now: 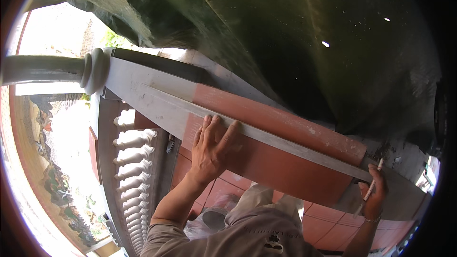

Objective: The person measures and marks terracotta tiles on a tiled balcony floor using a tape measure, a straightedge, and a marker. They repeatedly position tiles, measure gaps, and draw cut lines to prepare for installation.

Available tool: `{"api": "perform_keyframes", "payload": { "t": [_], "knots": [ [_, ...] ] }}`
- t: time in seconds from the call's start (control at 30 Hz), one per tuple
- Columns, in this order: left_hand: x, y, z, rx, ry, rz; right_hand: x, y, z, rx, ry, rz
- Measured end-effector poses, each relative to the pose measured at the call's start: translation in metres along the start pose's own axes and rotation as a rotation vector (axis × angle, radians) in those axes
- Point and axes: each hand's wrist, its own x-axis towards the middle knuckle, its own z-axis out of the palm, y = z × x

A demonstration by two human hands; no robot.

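Observation:
A long, straight grey bar (281, 139) lies lengthwise over reddish-brown tiles on top of a ledge. My left hand (212, 147) rests with fingers stretched and spread, their tips against the bar's near edge and the front tile (285, 169). At the bar's right end is my right hand (376, 191), its fingers bent around a slim, pale pencil-like stick (373, 181) that points up and away. Whether those fingers also touch the bar cannot be made out. Behind the bar runs a second reddish tile strip (285, 121) with a rounded, dusty edge.
Dark green sheeting (295, 33) hangs over the far side. A grey column (47, 69) meets the ledge's left end (138, 83). Pale balusters (135, 162) stand at the left, above a drop to the outside. Red floor tiles (323, 221) lie below me.

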Motion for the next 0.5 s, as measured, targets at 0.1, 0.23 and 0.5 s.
{"api": "perform_keyframes", "payload": {
  "t": [0.1, 0.23, 0.5],
  "knots": [
    [-0.003, -0.002, 0.001, -0.041, -0.032, 0.011, 0.042, -0.035, -0.011, 0.306, 0.006, -0.087],
    [-0.006, -0.008, 0.005, -0.091, 0.004, 0.021, 0.128, -0.097, 0.025, 0.533, -0.307, -0.194],
    [-0.008, -0.007, 0.01, -0.081, 0.021, 0.013, 0.228, -0.222, 0.223, 0.804, -0.41, -0.219]
  ]
}}
